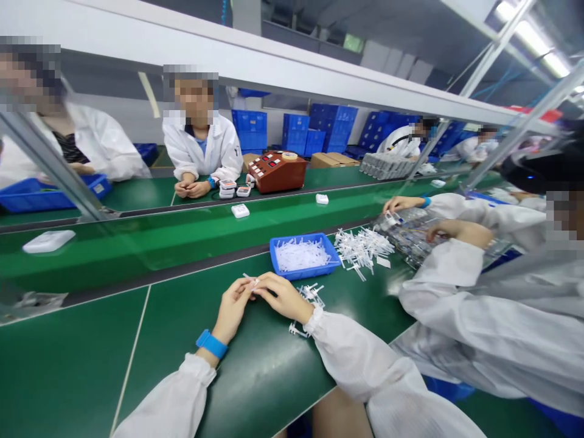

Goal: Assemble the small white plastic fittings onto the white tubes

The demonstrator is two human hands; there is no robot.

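My left hand (233, 306) and my right hand (281, 296) meet above the green bench, fingertips pinched together on a small white plastic piece (254, 282). Most of that piece is hidden by my fingers, and its exact kind is unclear. Just beyond my right hand sits a blue tray (305, 274) filled with thin, clear-white plastic strips (302, 254). Several small white plastic parts (312, 294) lie beside my right wrist, with another white part (297, 330) nearer my sleeve. A blue band is around my left wrist.
A heap of white plastic parts (364, 246) lies right of the tray. At the right, a co-worker's hands (404, 205) are over clear bags (410, 234). White boxy devices (240, 210) rest on the green conveyor (182, 243). A red-brown control box (279, 171) stands across it; a metal post (50, 164) rises left.
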